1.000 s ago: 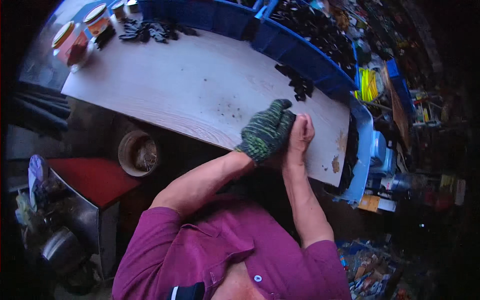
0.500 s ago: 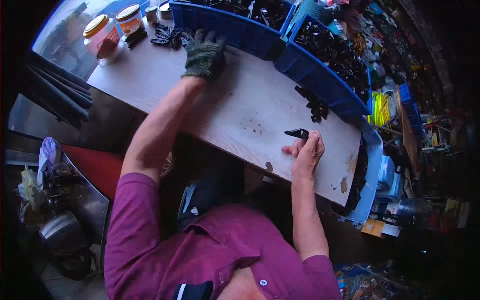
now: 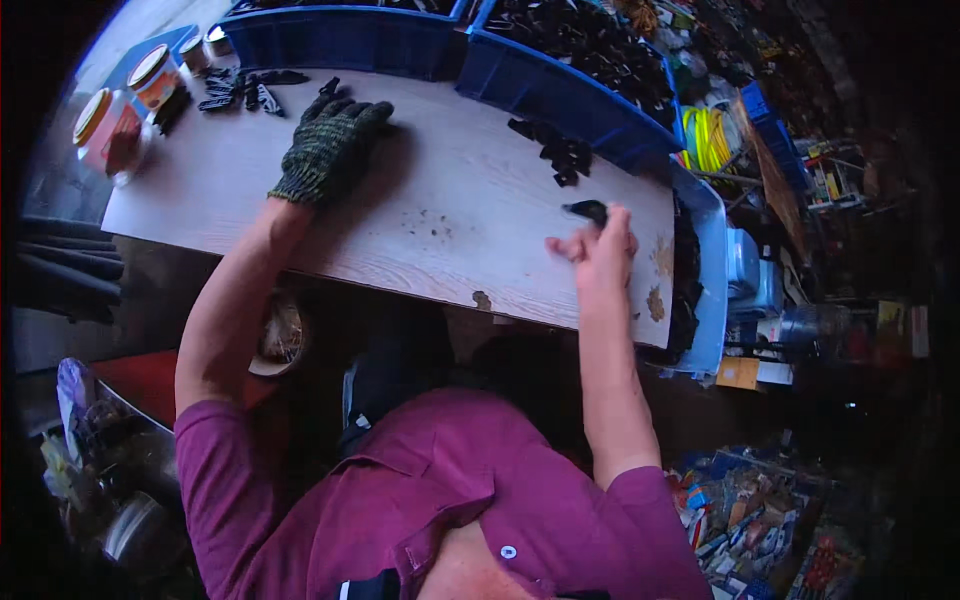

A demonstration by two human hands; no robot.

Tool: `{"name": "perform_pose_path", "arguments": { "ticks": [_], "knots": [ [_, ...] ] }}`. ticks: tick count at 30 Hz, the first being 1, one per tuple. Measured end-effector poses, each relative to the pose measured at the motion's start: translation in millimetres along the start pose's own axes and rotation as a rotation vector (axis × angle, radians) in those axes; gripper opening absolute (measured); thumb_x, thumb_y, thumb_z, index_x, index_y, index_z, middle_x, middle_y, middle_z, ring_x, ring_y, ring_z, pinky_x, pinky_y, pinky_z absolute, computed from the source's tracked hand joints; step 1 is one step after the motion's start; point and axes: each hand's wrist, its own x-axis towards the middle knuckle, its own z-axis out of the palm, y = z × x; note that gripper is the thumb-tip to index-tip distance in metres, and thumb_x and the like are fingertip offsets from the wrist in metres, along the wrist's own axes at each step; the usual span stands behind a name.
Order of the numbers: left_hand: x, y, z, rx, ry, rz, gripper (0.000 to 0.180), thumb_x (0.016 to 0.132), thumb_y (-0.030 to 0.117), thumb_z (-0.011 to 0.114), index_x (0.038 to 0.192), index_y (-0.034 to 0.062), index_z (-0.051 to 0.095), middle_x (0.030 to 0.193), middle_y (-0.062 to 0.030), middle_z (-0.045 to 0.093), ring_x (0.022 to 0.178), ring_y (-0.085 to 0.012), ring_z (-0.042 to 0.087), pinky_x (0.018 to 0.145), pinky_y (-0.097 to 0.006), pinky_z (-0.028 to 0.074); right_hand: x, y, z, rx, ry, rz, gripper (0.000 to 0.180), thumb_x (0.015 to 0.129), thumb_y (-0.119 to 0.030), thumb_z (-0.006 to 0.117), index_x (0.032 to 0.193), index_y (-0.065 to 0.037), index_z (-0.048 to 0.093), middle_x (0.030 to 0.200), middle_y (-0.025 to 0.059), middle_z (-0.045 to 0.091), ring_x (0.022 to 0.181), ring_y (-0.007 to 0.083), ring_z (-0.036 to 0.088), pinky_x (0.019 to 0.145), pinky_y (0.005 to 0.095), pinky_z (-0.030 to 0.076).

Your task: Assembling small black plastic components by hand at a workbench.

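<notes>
At two o'clock in the view, grasps a black piece (image 3: 592,211) between thumb and fingers of the bare right hand (image 3: 603,248), above the white tabletop (image 3: 400,235); tip of piece pointing toward nine o'clock, slightly blurred. Between ten and eleven o'clock, extends the gloved left hand (image 3: 326,150) over the same surface, fingers bent, dark item (image 3: 329,88) at the fingertips; cannot tell whether gripped. From the glove, at ten o'clock: a black pile (image 3: 238,92). From view centre, at one o'clock: a loose black cluster (image 3: 562,157), just short of a blue bin (image 3: 570,98).
</notes>
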Motion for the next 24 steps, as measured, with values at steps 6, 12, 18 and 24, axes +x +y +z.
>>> {"name": "perform_pose_path", "arguments": {
  "ticks": [6, 12, 18, 24],
  "knots": [
    [3.2, 12.2, 0.1, -0.023, -0.101, -0.027, 0.033, 0.086, 0.021, 0.063, 0.117, 0.0125, 0.065, 0.105, -0.0122, 0.069, 0.111, -0.0366, 0.06, 0.107, -0.049, 0.037, 54.7, -40.4, -56.5, 0.065, 0.364, -0.23, 0.036, 0.086, -0.038, 0.064, 0.087, -0.006, 0.047, 0.05, 0.0036, 0.03, 0.038, 0.0179, 0.035, 0.058, 0.0531, 0.057],
    [10.3, 33.0, -0.6, 0.015, -0.099, -0.064, 0.032, 0.087, 0.023, 0.063, 0.117, 0.0128, 0.065, 0.112, -0.0124, 0.067, 0.115, -0.036, 0.057, 0.107, -0.051, 0.036, 57.9, -23.4, -30.3, -0.3, 0.139, -0.08, 0.035, 0.085, -0.035, 0.069, 0.095, -0.003, 0.057, 0.054, 0.0026, 0.038, 0.036, 0.0154, 0.04, 0.047, 0.0426, 0.057],
    [5.3, 61.3, -15.7, 0.001, 0.114, -0.081, 0.032, 0.084, 0.024, 0.067, 0.114, 0.013, 0.065, 0.116, -0.012, 0.065, 0.117, -0.0339, 0.056, 0.105, -0.051, 0.037, 63.0, -21.4, 8.4, -0.654, -0.026, -0.003, 0.033, 0.082, -0.033, 0.073, 0.089, -0.003, 0.062, 0.058, 0.0039, 0.048, 0.036, 0.0138, 0.04, 0.039, 0.0351, 0.049],
    [-0.9, 113.5, -11.5, -0.339, 0.017, -0.152, 0.029, 0.084, 0.022, 0.065, 0.111, 0.0111, 0.066, 0.104, -0.0123, 0.067, 0.101, -0.0339, 0.061, 0.087, -0.046, 0.048, 61.3, -15.8, 19.7, -0.824, -0.101, -0.105, 0.029, 0.08, -0.028, 0.071, 0.092, -0.001, 0.064, 0.058, 0.0062, 0.05, 0.035, 0.0146, 0.04, 0.034, 0.0347, 0.045]
  ]
}}
